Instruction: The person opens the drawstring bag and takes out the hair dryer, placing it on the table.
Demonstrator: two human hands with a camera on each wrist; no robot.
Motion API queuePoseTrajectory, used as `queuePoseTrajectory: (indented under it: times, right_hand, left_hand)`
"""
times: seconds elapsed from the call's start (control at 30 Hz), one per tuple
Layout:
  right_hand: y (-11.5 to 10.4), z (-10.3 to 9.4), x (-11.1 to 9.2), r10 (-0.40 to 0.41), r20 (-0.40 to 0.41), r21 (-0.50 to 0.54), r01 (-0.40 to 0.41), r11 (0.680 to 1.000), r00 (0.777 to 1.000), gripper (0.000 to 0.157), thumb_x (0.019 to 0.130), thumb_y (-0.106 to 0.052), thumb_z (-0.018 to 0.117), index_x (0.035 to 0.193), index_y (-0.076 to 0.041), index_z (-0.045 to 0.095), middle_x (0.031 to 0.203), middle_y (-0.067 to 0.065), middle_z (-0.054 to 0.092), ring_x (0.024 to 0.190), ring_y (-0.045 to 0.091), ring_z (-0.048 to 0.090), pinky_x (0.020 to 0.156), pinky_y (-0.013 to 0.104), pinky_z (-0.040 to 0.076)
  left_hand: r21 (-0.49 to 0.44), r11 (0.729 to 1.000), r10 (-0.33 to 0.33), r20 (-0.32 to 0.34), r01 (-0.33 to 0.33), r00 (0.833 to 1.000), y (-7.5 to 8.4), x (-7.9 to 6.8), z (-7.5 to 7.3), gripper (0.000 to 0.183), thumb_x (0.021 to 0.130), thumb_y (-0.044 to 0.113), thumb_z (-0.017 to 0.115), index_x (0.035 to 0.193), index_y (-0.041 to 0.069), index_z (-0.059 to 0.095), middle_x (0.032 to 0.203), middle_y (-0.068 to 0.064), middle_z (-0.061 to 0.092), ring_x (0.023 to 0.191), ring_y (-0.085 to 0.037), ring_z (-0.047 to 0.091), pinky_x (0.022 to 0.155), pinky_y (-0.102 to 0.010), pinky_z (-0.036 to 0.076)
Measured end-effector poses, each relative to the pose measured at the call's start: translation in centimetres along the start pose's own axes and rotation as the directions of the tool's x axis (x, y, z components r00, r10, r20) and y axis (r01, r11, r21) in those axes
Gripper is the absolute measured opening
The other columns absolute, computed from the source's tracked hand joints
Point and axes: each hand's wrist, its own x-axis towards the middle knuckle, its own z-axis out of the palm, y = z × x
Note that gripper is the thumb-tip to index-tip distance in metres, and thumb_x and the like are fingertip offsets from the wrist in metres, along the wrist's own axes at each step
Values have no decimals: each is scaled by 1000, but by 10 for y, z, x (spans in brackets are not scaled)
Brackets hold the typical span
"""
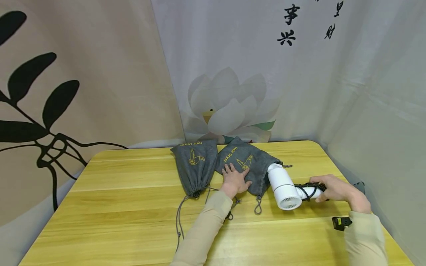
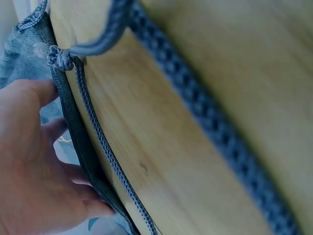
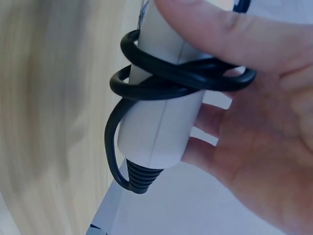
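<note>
A white hair dryer point(image 1: 283, 186) lies at the right of the table, its nozzle end at the mouth of a grey drawstring pouch point(image 1: 259, 159). My right hand point(image 1: 336, 190) grips its handle point(image 3: 156, 122), which has a black cord point(image 3: 171, 73) wound round it. Whether the nozzle is inside the pouch cannot be made out. My left hand point(image 1: 234, 179) lies spread on the pouch, fingers on the fabric beside the printed yellow dryer. In the left wrist view the fingers of the left hand point(image 2: 44, 166) rest against the grey cloth point(image 2: 73, 122).
A second grey pouch point(image 1: 196, 166), drawn closed with long cords, lies to the left on the wooden table point(image 1: 116, 207). A small black object with yellow-green marks point(image 1: 341, 223) is by my right sleeve. Printed curtains point(image 1: 233, 55) hang behind the table.
</note>
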Motion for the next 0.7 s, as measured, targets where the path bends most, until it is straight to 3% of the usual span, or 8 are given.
queuePoseTrajectory:
  times: [0.23,0.47,0.7]
  right_hand:
    - [7,-3,-5,-5,-17,-34,4,999,1000,40,67,-17,82,102,-12,62,92,2,63,78,11,48,67,27,40]
    - [15,-5,-13,5,-51,-70,-9,998,999,49,65,-20,83,108,-5,63,102,12,66,86,15,55,72,30,46]
    - [18,-8,-19,8,-70,-99,-15,995,998,39,66,-20,82,98,-12,62,87,-2,61,76,9,47,66,25,39]
  left_hand:
    - [-53,998,35,41,-33,999,-1,2,-4,56,96,50,44,149,41,25,160,-13,14,148,-37,8,118,-51,21]
    - [-78,997,12,81,-6,997,-2,1,-10,58,95,46,50,148,40,27,158,-19,17,146,-42,13,118,-48,21]
    - [-69,998,14,78,-9,997,-4,1,-10,57,95,47,50,148,39,30,158,-19,19,146,-42,17,117,-49,24]
